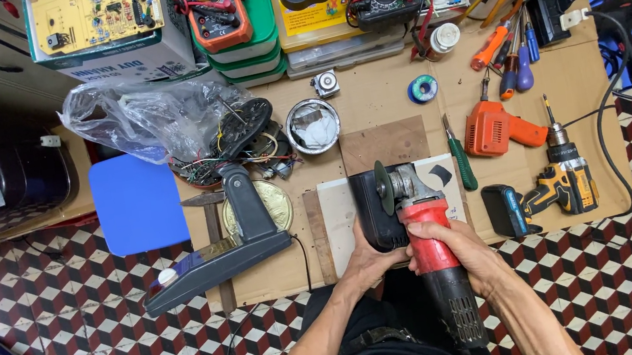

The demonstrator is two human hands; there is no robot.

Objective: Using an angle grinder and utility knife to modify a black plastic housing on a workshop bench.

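While the right hand (448,243) wraps the red-bodied angle grinder (433,251) at its waist, likely its surest hold on a heavy, rigid tool, the left hand (370,258) clamps a hard black plastic box (373,209) on the white board (335,207) at the cardboard-topped bench's (395,98) near edge.

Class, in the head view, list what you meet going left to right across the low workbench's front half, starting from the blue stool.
Blue stool → grey lamp stand → black box → red angle grinder → green-handled tool → orange soldering gun → yellow cordless drill.
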